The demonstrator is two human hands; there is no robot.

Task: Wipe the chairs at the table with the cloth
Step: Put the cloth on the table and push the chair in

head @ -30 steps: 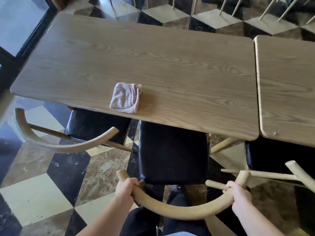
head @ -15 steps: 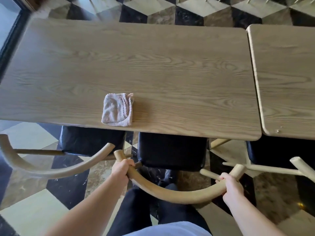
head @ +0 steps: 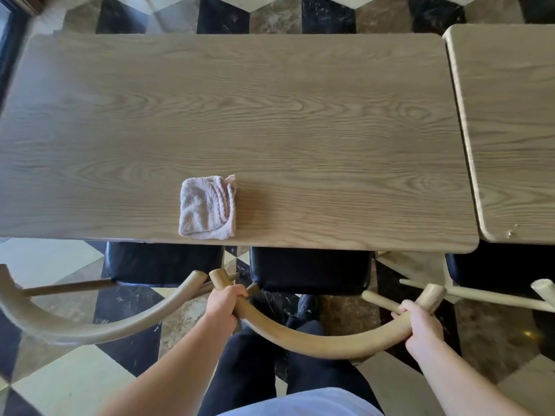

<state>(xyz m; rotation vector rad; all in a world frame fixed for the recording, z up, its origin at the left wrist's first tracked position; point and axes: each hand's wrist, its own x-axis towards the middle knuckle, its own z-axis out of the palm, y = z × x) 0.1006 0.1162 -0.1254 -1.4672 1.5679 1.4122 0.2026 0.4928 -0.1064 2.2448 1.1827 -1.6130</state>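
Note:
A folded pink cloth lies on the wooden table near its front edge, with no hand on it. Right in front of me stands a chair with a curved wooden backrest and a black seat tucked mostly under the table. My left hand grips the left end of that backrest. My right hand grips its right end. A second chair with a black seat and curved backrest stands to the left.
A second wooden table adjoins on the right, with another black-seated chair under it. The floor is checkered marble in black, brown and cream. My dark-trousered legs stand just behind the middle chair.
The middle chair has slid forward under the table while both hands kept hold of its backrest. The view has tilted more steeply down over the table.

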